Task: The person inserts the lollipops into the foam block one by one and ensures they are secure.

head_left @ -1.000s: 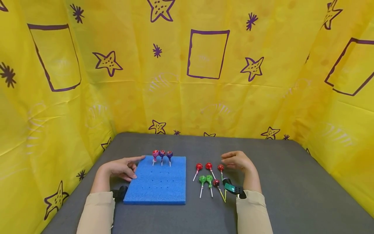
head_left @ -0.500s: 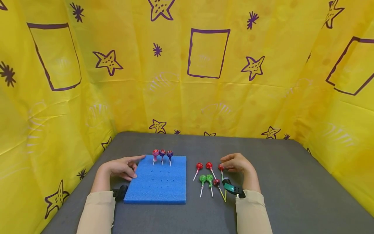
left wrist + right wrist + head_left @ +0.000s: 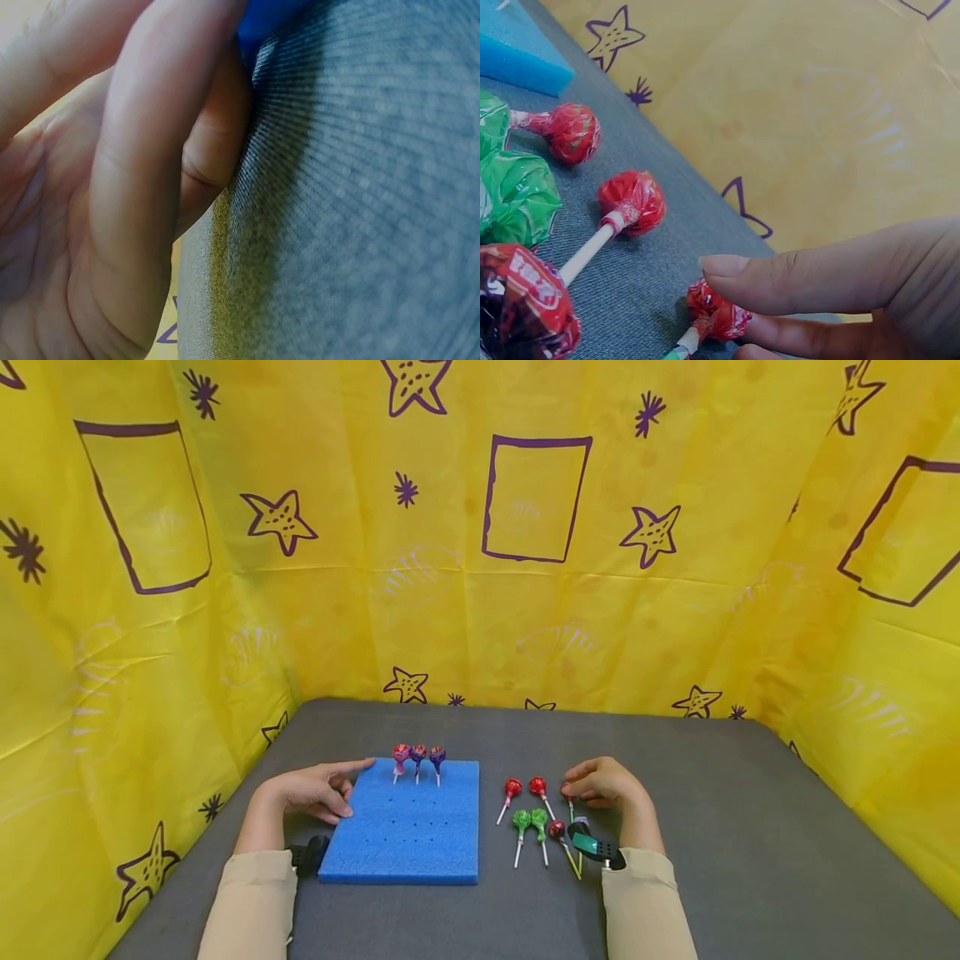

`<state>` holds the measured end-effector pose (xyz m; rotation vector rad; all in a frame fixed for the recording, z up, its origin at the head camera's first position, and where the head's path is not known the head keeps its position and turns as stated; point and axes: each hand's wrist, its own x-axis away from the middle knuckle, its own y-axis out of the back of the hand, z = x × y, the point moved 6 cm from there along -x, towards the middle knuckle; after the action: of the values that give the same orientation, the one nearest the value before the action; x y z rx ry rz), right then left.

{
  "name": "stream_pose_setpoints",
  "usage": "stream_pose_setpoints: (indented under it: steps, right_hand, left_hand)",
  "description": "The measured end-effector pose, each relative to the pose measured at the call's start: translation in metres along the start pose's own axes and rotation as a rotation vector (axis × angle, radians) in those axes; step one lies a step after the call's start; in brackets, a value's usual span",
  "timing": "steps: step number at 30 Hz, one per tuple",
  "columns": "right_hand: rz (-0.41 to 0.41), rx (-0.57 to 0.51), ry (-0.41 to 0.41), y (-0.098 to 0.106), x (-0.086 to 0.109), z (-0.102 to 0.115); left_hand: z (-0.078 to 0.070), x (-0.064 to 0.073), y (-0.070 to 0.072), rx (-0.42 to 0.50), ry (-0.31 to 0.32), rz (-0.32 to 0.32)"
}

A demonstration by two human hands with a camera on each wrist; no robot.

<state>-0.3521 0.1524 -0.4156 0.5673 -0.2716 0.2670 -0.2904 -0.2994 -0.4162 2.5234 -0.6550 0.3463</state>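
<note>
A blue foam board [image 3: 401,862] with small holes lies at left on the table. Three lollipops stand upright along its far side: a pink one [image 3: 401,752] and two purple ones [image 3: 437,755]. My left hand [image 3: 309,789] rests against the board's left edge, index finger stretched to the far corner and thumb touching the side. To the right of the board, my right hand [image 3: 609,782] pinches the wrapped head of a red lollipop [image 3: 711,313] between thumb and fingers; its stick points toward me. The fingertips behind that head are partly hidden.
Beside the right hand lie two more red lollipops [image 3: 537,786], two green ones [image 3: 522,819] and a dark red one [image 3: 557,830] with a yellow-green stick. Another stick [image 3: 580,863] shows near the wristband. Yellow patterned cloth [image 3: 525,635] walls the grey table [image 3: 720,827].
My right hand has come down slightly toward me and its thumb and fingers have closed on the red lollipop's head. The left hand and the board have stayed put.
</note>
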Motion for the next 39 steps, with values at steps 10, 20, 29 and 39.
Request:
stream_pose_setpoints:
  steps: [10, 20, 29, 39]
  right_hand:
    - [-0.042, 0.006, -0.006, -0.002, -0.002, -0.002]
    - [-0.074, 0.012, -0.008, -0.001, -0.005, -0.004]
    - [-0.08, 0.014, -0.006, -0.002, -0.004, -0.003]
    - [-0.122, 0.025, 0.078, 0.003, -0.002, 0.006]
  left_hand:
    - [-0.001, 0.001, 0.0, 0.002, 0.0, 0.002]
    - [-0.001, 0.0, 0.0, 0.0, -0.002, 0.002]
    - [0.001, 0.0, 0.0, 0.0, 0.004, 0.001]
    - [0.001, 0.0, 0.0, 0.01, 0.001, 0.002]
